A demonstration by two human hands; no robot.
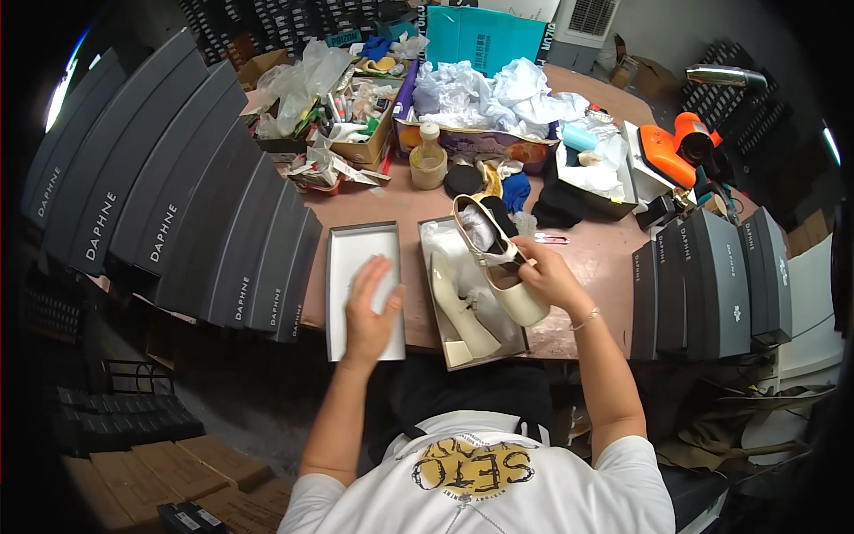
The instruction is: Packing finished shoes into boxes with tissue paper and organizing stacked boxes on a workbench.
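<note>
My right hand [553, 281] grips a cream strapped shoe [522, 305] by its side, above the right part of an open shoebox [429, 233]. White stuffing shows inside that shoe. A second cream shoe [452, 301] lies on its side in the box, with white tissue around it. To the left, a white-lined box lid [343, 260] rests on the table with its inside up. My left hand [370, 313] is over this lid, fingers stretched out and holding nothing; whether it touches the lid I cannot tell.
Dark shoeboxes [191, 196] stand in a row at the left, more shoeboxes [716, 276] at the right. Behind are a carton of crumpled white paper [489, 93], a bottle [429, 158], dark and blue cloths [516, 190], and an orange tool [667, 156]. The brown table [592, 334] ends near my body.
</note>
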